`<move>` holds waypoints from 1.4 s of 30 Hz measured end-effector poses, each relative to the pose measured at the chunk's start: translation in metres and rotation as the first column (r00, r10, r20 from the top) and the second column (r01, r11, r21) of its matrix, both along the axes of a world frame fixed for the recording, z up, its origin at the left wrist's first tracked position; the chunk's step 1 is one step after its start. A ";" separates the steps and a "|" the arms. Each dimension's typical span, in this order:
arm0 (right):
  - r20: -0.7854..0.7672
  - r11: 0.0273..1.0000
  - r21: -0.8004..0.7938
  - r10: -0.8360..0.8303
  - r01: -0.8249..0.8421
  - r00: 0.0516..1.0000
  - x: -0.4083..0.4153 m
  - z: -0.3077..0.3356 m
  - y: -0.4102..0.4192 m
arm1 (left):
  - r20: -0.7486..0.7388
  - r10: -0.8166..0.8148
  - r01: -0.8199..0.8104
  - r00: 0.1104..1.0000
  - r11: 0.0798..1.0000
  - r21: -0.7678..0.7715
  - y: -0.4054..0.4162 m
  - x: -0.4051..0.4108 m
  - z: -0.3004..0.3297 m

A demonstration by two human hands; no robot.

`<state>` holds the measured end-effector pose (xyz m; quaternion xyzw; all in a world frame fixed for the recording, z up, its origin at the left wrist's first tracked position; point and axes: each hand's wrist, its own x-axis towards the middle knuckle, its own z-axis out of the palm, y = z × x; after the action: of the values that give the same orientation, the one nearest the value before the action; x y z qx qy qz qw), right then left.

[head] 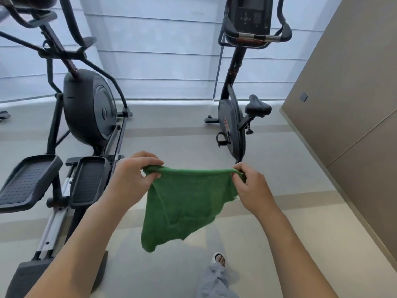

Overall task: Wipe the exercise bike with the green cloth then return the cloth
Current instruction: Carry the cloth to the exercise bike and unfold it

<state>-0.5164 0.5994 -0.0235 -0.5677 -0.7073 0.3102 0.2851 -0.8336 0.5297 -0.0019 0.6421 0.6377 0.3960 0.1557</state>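
Both hands, left hand [131, 176] & right hand [250, 186], pinch green cloth [184, 203] taut.

Nubby green cloth [184, 203]; matt black plastic exercise bike [232, 123].

no text can be read; the exercise bike [233, 123] console's [251, 16] markings are too blurred.

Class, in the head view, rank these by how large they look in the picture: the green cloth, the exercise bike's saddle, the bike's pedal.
1. green cloth, though it is nearest the camera, which inflates it
2. saddle
3. pedal
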 end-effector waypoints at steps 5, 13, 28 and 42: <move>-0.027 0.998 0.016 0.059 -0.059 0.998 0.027 0.000 0.081 | -0.055 0.087 -0.086 0.995 0.996 0.022 0.065 0.021 -0.002; -0.085 0.994 0.041 0.104 -0.101 0.991 0.092 0.010 0.197 | -0.161 0.135 -0.131 0.978 0.991 0.037 0.170 0.090 0.016; -0.097 0.989 0.126 -0.062 0.074 0.993 0.187 0.006 0.311 | -0.147 0.017 -0.009 0.989 0.998 0.056 0.342 0.180 0.004; -0.024 0.964 0.095 -0.249 0.250 0.968 0.198 0.018 0.442 | -0.056 -0.091 0.091 0.994 0.996 -0.011 0.516 0.199 -0.010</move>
<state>-0.3188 1.0419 -0.0058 -0.6358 -0.6427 0.2404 0.3533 -0.6346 1.0458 -0.0124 0.6809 0.6136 0.3673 0.1583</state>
